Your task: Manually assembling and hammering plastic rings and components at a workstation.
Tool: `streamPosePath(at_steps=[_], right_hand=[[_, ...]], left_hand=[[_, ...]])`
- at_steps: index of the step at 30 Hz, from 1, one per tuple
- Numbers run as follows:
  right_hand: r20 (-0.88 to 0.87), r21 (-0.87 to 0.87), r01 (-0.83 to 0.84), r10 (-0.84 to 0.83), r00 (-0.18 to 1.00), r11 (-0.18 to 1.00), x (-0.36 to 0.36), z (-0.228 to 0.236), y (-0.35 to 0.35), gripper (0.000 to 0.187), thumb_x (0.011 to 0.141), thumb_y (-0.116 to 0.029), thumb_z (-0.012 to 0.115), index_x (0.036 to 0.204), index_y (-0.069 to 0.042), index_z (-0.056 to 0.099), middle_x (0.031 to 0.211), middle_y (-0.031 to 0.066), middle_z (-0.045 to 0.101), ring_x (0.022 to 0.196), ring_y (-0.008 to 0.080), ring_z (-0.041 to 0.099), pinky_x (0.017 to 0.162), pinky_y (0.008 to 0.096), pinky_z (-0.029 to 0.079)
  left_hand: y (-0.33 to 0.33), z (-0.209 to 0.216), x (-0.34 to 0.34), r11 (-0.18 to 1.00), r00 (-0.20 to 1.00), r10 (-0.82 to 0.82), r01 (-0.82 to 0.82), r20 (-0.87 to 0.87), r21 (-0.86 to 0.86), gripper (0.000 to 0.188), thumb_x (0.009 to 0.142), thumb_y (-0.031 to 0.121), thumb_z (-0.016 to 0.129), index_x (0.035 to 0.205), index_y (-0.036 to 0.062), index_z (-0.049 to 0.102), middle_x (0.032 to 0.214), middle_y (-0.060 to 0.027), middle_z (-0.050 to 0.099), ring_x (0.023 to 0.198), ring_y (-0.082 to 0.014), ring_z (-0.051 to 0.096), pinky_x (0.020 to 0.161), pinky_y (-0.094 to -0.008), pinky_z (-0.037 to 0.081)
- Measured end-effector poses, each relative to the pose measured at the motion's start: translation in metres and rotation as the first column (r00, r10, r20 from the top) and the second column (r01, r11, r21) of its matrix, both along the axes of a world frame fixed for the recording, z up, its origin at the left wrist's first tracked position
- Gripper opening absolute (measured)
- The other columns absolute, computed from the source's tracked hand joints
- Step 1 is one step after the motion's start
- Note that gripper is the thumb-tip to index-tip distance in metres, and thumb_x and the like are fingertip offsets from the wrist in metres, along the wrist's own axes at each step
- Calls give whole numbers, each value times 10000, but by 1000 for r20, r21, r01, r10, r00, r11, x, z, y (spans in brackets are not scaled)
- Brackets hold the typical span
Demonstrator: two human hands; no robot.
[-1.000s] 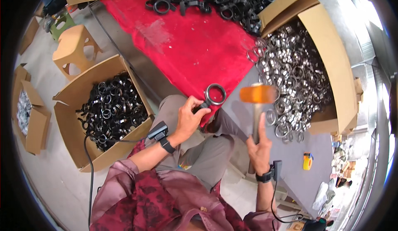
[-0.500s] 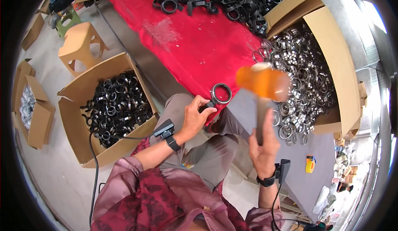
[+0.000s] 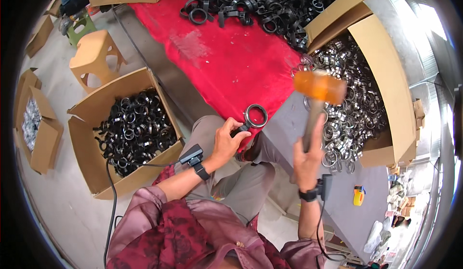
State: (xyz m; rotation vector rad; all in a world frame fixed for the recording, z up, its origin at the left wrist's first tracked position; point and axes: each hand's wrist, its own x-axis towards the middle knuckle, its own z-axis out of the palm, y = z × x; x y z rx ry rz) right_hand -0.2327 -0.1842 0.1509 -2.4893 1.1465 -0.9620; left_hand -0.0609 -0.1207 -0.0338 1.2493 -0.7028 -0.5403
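Observation:
Between the thumb and fingers of my left hand (image 3: 227, 138) is the short stem of a black ring-shaped part (image 3: 255, 116). Its round end rests at the near corner of the red cloth (image 3: 231, 71), and a metallic ring lines it. My right hand (image 3: 308, 160) grips the handle of a mallet (image 3: 320, 88) with an orange head, blurred by motion. The mallet is raised to the right of the black part, apart from it. Behind the mallet head lies a heap of shiny metal rings (image 3: 354, 85) in an open carton.
A pile of black ring parts (image 3: 255, 3) covers the far end of the cloth. At left, a cardboard box (image 3: 91, 172) holds black parts with metal rings. A yellow tape measure (image 3: 358, 195) lies on the grey tabletop (image 3: 347, 220). An orange stool (image 3: 96, 56) stands beyond the box.
The mallet has shifted right and slightly upward with my right hand. My left hand and the black part sit slightly lower in the view.

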Motion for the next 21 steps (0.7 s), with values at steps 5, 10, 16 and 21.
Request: streamPosePath(at_steps=[5,10,16,21], right_hand=[[-254,382,-34,140,957,923,-26,-26,-10,887,793,27,584,1619,-141,309,1309,321,582,1002,469,669,874,424,532],[-123,288,-64,103,987,955,-79,-74,-8,877,806,-4,626,1616,-125,312,1371,306,590,931,431,716,866,399,556],[-313,368,137,-16,949,919,-113,-102,-37,740,850,-99,714,1511,42,413,1360,281,574,1219,439,574,1025,469,460],[-506,-142,109,-166,846,984,-105,-109,-39,685,875,-86,693,1476,91,418,1076,210,557,1024,387,550,896,466,480]], left_hand=[[1,0,0,998,999,-46,46,-17,44,270,841,73,818,984,-13,606,871,-103,708,822,-124,668,731,-302,535],[38,8,32,996,976,73,-82,-206,-35,264,885,9,760,1082,2,583,983,-41,654,884,-115,623,785,-267,519],[157,-36,164,618,531,516,-774,672,138,413,936,97,686,1315,4,551,1322,-148,564,1262,-286,519,1106,-400,395],[124,6,171,758,585,417,-646,695,89,559,812,35,699,1350,17,550,1383,-167,548,1334,-345,473,1173,-437,326]])
